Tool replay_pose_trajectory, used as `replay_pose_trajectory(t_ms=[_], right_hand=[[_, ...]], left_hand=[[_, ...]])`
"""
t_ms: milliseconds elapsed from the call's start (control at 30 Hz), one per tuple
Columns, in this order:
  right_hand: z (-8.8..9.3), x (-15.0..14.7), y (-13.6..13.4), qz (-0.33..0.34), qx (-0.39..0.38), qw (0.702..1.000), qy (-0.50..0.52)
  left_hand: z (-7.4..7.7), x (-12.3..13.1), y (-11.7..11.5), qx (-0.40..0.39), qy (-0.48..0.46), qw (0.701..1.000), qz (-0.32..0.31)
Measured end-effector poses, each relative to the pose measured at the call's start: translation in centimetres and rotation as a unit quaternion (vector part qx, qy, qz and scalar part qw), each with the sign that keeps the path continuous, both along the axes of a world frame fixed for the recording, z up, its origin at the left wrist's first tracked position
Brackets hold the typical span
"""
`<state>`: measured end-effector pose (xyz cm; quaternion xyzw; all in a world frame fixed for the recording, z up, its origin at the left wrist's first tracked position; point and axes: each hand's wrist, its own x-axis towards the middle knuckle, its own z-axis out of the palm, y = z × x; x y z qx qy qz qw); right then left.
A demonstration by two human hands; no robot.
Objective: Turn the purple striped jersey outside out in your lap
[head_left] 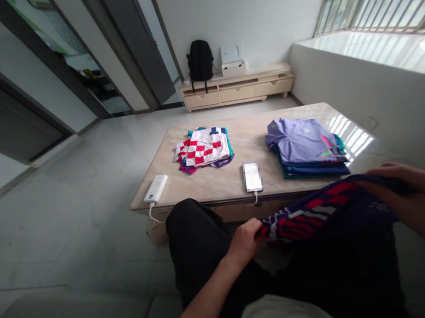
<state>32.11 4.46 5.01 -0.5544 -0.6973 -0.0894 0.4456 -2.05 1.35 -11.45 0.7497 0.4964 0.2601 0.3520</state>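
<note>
A dark purple shirt [317, 214] with red and white pattern is stretched across my lap. My left hand [246, 239] grips its left edge above my knee. My right hand [401, 184] holds its right end, fingers curled over the cloth. On the low marble table [238, 184] in front lie a folded pile topped by a red-and-white checked shirt [204, 150] on the left and a stack topped by a lilac shirt [304, 144] on the right.
A phone [253, 176] and a white power bank [156, 188], both with cables, lie near the table's front edge. A cream TV bench [237, 90] with a black backpack [200, 61] stands at the far wall. A barred window is at right.
</note>
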Motion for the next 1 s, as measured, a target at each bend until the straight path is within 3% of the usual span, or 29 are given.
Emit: replay_pose_trajectory(t_ms=[267, 433, 700, 1000], right_hand=[[0.6, 0.2, 0.3, -0.03, -0.034, 0.996, 0.074], [0.7, 0.7, 0.7, -0.059, -0.06, 0.989, 0.125], [0.6, 2.3, 1.7, -0.049, -0.081, 0.981, 0.168], [1.8, 2.2, 1.1, -0.029, -0.122, 0.972, 0.197]], left_hand=[[2.6, -1.7, 0.0, -0.009, -0.104, 0.994, 0.032], [3.7, -2.9, -0.2, 0.016, -0.174, 0.981, 0.083], [5.6, -4.9, -1.5, -0.024, -0.201, 0.966, 0.158], [8.4, -7.5, -1.8, -0.073, -0.133, 0.982, 0.11]])
